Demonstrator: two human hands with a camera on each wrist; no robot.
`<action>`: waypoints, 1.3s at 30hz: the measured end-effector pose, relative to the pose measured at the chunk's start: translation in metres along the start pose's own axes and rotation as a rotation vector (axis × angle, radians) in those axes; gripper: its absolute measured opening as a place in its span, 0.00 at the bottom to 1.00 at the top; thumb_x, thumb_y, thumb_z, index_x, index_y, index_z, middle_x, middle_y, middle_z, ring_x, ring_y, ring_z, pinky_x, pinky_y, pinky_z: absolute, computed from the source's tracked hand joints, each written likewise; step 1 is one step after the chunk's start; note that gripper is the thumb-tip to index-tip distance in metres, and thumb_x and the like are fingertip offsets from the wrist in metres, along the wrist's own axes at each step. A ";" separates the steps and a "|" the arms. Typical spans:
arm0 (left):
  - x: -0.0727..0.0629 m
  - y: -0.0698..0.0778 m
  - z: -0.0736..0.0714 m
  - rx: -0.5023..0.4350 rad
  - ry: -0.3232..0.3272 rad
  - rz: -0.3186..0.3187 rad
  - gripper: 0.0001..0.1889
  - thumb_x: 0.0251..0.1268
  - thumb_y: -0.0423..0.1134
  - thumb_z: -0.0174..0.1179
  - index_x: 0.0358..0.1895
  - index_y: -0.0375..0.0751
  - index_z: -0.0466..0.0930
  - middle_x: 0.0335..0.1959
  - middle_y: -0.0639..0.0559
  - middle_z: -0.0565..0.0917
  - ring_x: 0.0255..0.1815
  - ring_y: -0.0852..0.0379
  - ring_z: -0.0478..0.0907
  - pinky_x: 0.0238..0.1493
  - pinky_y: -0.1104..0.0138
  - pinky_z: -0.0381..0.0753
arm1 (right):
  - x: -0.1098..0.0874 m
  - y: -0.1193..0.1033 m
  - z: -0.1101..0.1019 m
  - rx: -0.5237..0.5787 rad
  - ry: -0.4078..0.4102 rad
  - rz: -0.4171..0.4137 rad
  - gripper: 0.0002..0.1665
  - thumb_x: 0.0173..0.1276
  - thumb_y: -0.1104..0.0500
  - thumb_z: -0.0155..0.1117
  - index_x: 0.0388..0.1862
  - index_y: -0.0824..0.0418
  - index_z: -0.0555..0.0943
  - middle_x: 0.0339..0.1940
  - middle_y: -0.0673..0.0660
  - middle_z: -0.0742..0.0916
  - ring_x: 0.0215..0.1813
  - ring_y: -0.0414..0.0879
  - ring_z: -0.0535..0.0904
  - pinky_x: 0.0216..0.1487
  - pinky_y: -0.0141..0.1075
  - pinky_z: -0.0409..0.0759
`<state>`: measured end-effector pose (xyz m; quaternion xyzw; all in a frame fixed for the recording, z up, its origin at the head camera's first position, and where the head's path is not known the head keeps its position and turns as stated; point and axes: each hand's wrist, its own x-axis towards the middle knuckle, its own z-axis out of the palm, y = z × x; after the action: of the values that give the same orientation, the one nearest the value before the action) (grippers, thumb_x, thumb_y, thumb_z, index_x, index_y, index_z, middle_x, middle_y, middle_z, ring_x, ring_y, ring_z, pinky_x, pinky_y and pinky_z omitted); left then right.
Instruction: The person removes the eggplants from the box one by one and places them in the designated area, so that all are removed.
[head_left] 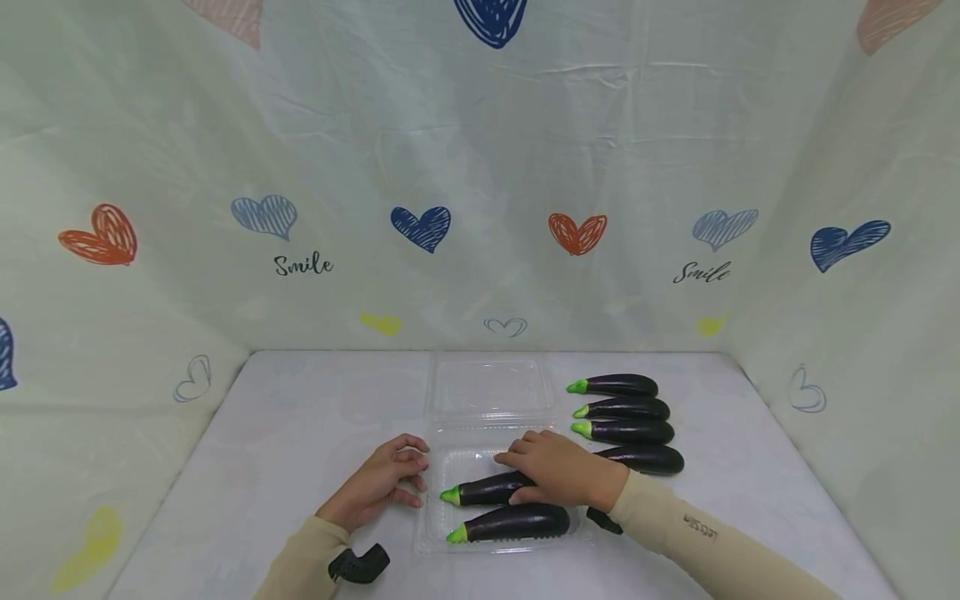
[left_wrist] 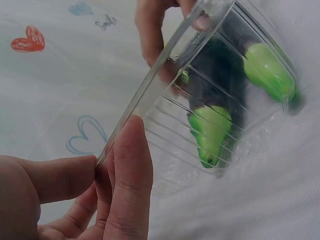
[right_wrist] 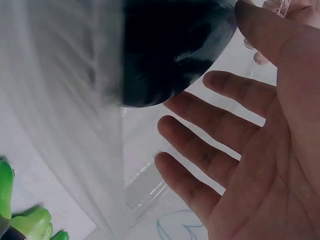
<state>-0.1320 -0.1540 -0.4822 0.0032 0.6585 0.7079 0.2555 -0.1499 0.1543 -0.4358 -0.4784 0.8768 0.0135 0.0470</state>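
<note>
A clear plastic clamshell container (head_left: pixel 435 542) lies with its lid folded back. My left hand (head_left: pixel 386 481) is at its left side; the left wrist view shows the fingertips (left_wrist: pixel 132 145) pinching the thin rim. In the container two dark eggplants with green stem ends lie side by side, the nearer eggplant (head_left: pixel 517 522) and the farther eggplant (head_left: pixel 483 490). My right hand (head_left: pixel 570 471) is over the rounded end of the farther one. In the right wrist view its fingers are spread and fairly straight beside that eggplant (right_wrist: pixel 175 55), the thumb tip at its edge.
To the right of the container several more eggplants lie in a column, among them the farthest eggplant (head_left: pixel 622 385) and one eggplant (head_left: pixel 648 459) close to my right forearm. The lid (head_left: pixel 491 387) reaches toward the table's back edge. A curtain (head_left: pixel 480 150) with printed hearts surrounds the table.
</note>
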 end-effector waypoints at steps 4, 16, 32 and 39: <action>0.000 0.000 0.000 0.003 0.002 -0.001 0.13 0.81 0.31 0.54 0.60 0.29 0.67 0.37 0.50 0.77 0.33 0.57 0.81 0.31 0.65 0.89 | -0.001 0.000 -0.001 0.011 -0.026 0.000 0.29 0.73 0.43 0.71 0.66 0.56 0.83 0.53 0.51 0.89 0.55 0.46 0.84 0.59 0.40 0.83; 0.000 0.001 0.000 0.007 0.002 -0.001 0.13 0.82 0.31 0.54 0.61 0.29 0.67 0.38 0.49 0.77 0.33 0.57 0.80 0.31 0.64 0.89 | 0.000 0.004 0.004 0.028 -0.013 -0.038 0.22 0.70 0.48 0.75 0.59 0.55 0.86 0.47 0.47 0.90 0.49 0.41 0.83 0.53 0.36 0.83; 0.001 -0.001 0.001 0.008 0.011 -0.006 0.13 0.81 0.31 0.54 0.61 0.29 0.67 0.37 0.50 0.77 0.33 0.57 0.80 0.31 0.64 0.89 | -0.018 0.006 -0.009 -0.115 0.178 -0.069 0.26 0.69 0.44 0.75 0.62 0.51 0.85 0.53 0.47 0.89 0.58 0.45 0.82 0.64 0.40 0.82; 0.001 -0.001 0.001 -0.001 0.008 -0.009 0.13 0.81 0.31 0.54 0.61 0.29 0.67 0.37 0.50 0.77 0.33 0.58 0.80 0.32 0.64 0.89 | -0.032 0.008 -0.018 -0.127 0.255 -0.056 0.27 0.67 0.44 0.77 0.63 0.50 0.85 0.53 0.47 0.88 0.59 0.46 0.82 0.64 0.42 0.83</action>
<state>-0.1323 -0.1529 -0.4833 -0.0027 0.6590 0.7071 0.2563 -0.1409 0.1844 -0.4151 -0.5023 0.8595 0.0066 -0.0946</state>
